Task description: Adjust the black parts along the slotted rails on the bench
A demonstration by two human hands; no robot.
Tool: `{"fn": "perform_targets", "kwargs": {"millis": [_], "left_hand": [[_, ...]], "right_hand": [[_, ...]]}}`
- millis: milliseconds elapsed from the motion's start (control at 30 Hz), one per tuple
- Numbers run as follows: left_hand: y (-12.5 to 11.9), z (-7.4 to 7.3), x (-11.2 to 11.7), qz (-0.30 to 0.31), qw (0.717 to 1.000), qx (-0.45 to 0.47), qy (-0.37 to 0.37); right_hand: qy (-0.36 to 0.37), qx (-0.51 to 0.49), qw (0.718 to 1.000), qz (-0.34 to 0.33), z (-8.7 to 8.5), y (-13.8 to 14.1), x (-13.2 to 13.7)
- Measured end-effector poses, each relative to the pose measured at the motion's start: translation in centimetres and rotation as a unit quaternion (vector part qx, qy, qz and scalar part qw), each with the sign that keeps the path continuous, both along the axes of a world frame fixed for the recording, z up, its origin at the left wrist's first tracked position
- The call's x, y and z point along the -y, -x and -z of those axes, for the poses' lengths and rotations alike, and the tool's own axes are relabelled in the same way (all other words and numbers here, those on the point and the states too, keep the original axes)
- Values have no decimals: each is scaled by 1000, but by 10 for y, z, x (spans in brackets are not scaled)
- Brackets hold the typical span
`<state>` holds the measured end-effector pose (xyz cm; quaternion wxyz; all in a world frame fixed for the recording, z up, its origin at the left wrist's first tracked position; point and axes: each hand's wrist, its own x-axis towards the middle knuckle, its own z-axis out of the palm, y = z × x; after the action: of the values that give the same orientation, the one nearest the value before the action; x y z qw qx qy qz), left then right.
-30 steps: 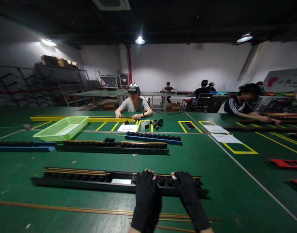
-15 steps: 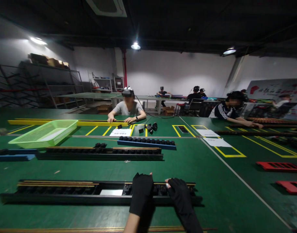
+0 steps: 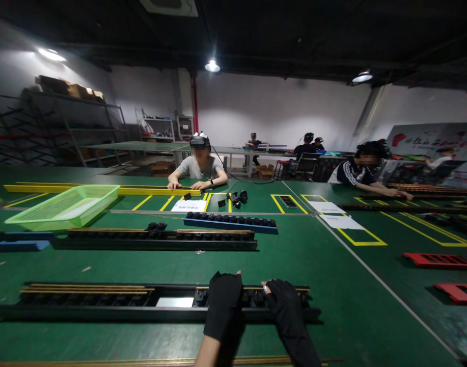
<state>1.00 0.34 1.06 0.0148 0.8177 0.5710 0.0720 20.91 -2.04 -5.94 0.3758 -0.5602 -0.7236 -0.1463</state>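
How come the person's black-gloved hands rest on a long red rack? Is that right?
The colour is wrong: the long rack under the black-gloved left hand and right hand is black with brass-coloured rods, not red, as the head view shows.

Left hand [image 3: 222, 306] and right hand [image 3: 287, 308] gloved black, over black rail [image 3: 103, 311] with brass-coloured rods [image 3: 84, 291]. Green desk [image 3: 332, 316] yellow-lined; lime-green basket [image 3: 46, 223]; red frames [image 3: 443, 261].

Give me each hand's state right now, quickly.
Left hand: on the black fixture bar, curled over it; grip cannot be told.
Right hand: on the same bar, curled; grip cannot be told.
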Motion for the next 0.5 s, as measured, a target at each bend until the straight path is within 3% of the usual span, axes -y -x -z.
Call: {"fn": "perform_targets", "kwargs": {"millis": [500], "left_hand": [[0, 2, -2, -3, 1000, 9, 2]], "right_hand": [[7, 17, 1000, 18, -2, 3, 2]]}}
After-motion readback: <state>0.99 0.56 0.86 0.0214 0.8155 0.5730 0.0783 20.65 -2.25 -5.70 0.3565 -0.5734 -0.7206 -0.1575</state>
